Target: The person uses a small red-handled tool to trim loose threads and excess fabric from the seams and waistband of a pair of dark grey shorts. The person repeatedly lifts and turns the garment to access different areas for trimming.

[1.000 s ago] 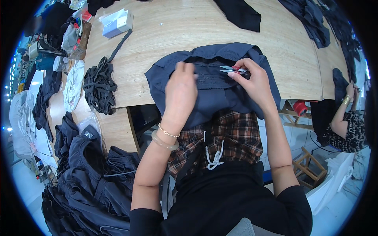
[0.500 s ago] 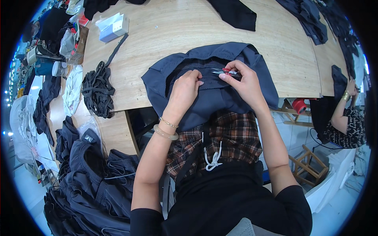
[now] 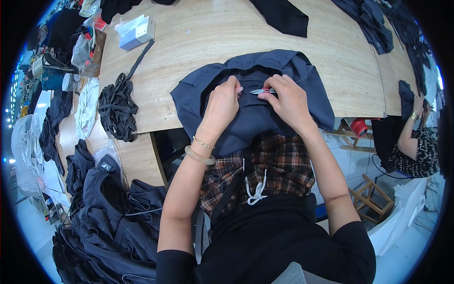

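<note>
A dark blue garment (image 3: pixel 309 87) lies bunched at the table's near edge and hangs over it, its gathered opening facing up. Inside that opening, my left hand (image 3: pixel 221 105) has thumb and fingertips pinched together over the inner seam; what is between them is too small to make out. My right hand (image 3: pixel 292 103) grips a pair of small thread snips (image 3: pixel 257 91) with a red part. Their pale blades point left toward my left fingertips, a short gap away, just above the cloth.
On the wooden table (image 3: pixel 203 35) are a tissue box (image 3: pixel 137 33), a dark bundle of strips (image 3: pixel 118 109) and black cloth (image 3: pixel 283 19). Dark garments (image 3: pixel 118 222) pile up at the lower left. At right, a person's arm (image 3: pixel 409 128) works near a wooden stool (image 3: pixel 373 199).
My right hand has shifted left, bringing the snips' blades closer to my left fingertips. My left hand moved slightly upward. The garment stays almost in place.
</note>
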Action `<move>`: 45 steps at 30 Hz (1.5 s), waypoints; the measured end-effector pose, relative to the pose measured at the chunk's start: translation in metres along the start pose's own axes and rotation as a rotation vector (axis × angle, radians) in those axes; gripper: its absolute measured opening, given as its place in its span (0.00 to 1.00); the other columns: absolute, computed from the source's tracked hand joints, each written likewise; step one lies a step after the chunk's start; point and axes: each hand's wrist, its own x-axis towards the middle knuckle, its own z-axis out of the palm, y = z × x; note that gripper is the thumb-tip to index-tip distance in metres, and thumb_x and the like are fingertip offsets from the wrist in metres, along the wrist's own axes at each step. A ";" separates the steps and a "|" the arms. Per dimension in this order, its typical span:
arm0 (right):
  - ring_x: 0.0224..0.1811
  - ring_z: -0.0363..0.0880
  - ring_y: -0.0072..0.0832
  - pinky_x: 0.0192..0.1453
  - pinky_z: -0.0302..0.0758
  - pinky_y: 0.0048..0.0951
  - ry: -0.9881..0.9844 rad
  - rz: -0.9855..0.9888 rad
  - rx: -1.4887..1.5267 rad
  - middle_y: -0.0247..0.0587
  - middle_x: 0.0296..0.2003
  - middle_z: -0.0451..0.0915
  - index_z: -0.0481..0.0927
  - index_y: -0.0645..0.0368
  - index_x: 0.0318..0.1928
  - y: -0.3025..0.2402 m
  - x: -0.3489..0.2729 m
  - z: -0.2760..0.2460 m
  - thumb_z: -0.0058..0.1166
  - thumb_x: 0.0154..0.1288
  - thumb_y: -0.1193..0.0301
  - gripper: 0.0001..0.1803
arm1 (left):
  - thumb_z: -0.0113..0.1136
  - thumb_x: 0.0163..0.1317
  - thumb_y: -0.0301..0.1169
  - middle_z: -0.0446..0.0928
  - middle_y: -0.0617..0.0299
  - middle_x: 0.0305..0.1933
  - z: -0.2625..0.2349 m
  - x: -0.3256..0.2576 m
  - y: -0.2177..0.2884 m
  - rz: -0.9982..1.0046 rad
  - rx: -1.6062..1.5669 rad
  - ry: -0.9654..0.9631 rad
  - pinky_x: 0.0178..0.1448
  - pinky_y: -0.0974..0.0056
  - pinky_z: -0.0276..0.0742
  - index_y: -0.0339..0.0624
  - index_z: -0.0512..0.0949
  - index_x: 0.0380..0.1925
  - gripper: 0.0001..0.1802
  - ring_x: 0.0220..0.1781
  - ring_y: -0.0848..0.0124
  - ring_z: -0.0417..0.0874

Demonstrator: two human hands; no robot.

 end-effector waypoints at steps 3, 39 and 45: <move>0.38 0.76 0.35 0.41 0.76 0.36 0.008 -0.044 -0.034 0.34 0.31 0.77 0.78 0.58 0.33 -0.002 0.001 0.003 0.66 0.58 0.63 0.13 | 0.54 0.70 0.22 0.82 0.44 0.30 0.001 0.000 0.000 -0.003 -0.006 -0.003 0.38 0.56 0.81 0.32 0.72 0.36 0.04 0.35 0.53 0.88; 0.40 0.78 0.36 0.42 0.78 0.36 -0.026 -0.056 -0.122 0.36 0.32 0.79 0.78 0.58 0.33 -0.009 0.007 -0.004 0.67 0.55 0.67 0.12 | 0.63 0.63 0.23 0.81 0.46 0.30 -0.003 0.000 -0.002 0.006 -0.053 -0.046 0.40 0.55 0.80 0.31 0.76 0.33 0.06 0.33 0.53 0.85; 0.41 0.79 0.36 0.43 0.78 0.37 -0.030 0.013 -0.091 0.37 0.33 0.80 0.78 0.58 0.34 -0.001 0.002 -0.009 0.66 0.58 0.65 0.12 | 0.73 0.51 0.26 0.81 0.52 0.33 0.000 -0.001 -0.001 0.085 0.038 -0.043 0.41 0.58 0.80 0.35 0.79 0.36 0.14 0.36 0.56 0.84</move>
